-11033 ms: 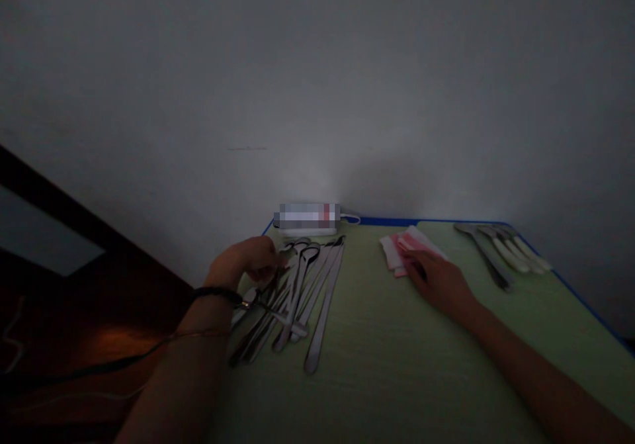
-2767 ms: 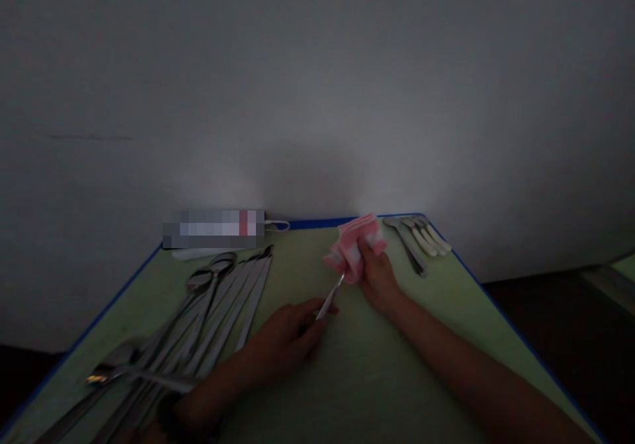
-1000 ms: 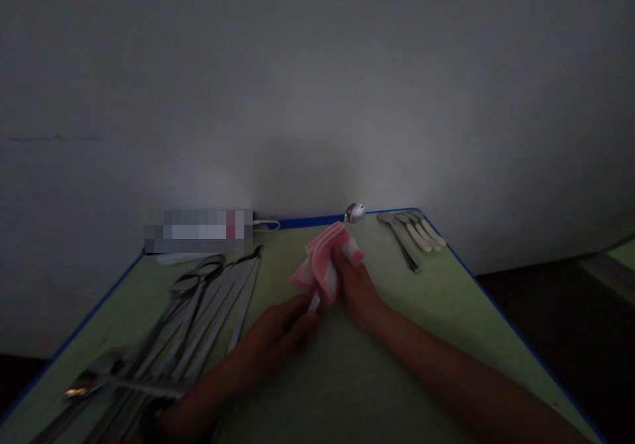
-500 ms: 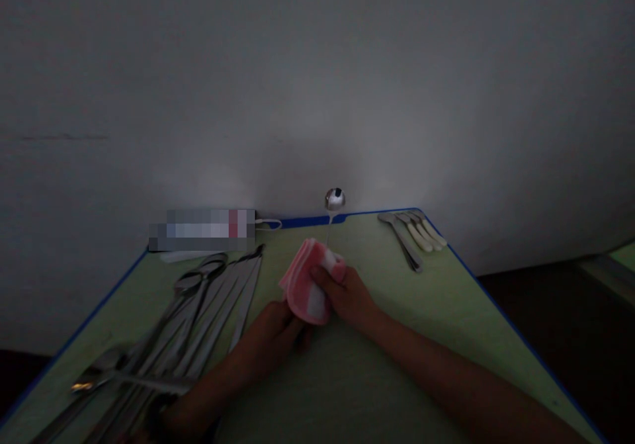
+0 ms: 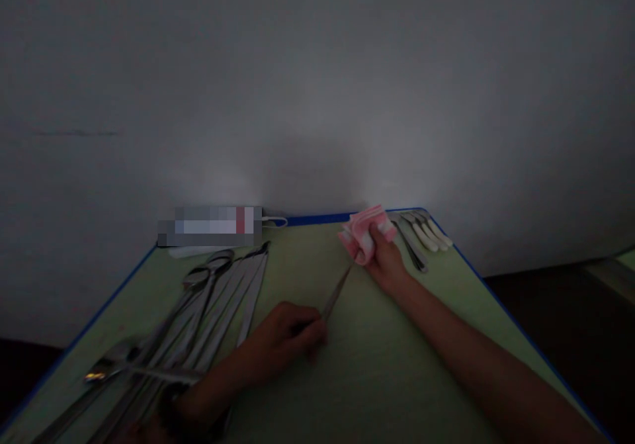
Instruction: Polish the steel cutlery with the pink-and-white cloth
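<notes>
The step in hand looks like wiping cutlery. The left hand [image 5: 288,335] pinches the handle end of a spoon [image 5: 336,292], whose far end runs up into a pink-and-white cloth [image 5: 366,232]. The right hand [image 5: 385,259] is clenched around that cloth, bunched over what is probably the bowl, which is hidden.

Judged from this, the next move calls for a steady handle hold while the cloth slides along the metal.

Just right of the cloth, white-handled cutlery [image 5: 426,232] lies close to the table's [image 5: 387,371] blue edge, so room is tight there. Well left of the cloth lies a spread of long steel utensils [image 5: 218,298]. Toward the person from the cloth, the green surface gives room for moving.
</notes>
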Motion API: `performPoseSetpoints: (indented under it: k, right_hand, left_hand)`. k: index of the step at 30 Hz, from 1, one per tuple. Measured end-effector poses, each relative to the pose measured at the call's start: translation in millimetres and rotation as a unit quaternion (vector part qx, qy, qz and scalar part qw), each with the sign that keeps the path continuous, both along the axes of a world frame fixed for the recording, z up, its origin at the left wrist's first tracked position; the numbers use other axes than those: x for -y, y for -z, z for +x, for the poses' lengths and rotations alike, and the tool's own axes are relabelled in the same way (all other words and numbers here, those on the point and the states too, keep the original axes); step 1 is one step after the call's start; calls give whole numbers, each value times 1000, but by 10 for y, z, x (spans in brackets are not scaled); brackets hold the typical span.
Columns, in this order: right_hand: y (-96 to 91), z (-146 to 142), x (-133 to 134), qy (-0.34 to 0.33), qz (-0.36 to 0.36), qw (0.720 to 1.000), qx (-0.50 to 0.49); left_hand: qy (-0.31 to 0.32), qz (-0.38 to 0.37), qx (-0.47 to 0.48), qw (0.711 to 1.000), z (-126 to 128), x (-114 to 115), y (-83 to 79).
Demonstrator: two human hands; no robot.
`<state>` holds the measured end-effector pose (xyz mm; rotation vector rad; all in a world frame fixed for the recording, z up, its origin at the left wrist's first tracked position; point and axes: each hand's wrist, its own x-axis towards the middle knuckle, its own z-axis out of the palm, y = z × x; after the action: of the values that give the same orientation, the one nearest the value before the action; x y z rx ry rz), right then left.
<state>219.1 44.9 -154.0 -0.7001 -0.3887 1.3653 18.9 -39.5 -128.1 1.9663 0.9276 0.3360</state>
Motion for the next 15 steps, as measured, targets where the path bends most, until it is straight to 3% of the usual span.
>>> performPoseSetpoints:
  k: [2,7,15]
  right_hand:
    - [34,25,4,-13,26,999,34]
    - [116,16,60,-76,34,989,125]
    - [17,3,112,-153,92,976,126]
  left_hand:
    - [-27,-12,43,999,0,-4,-3]
    - [-188,-28,88,978,10,-24,30]
    - [-219,-59,131,965,-30,-61,40]
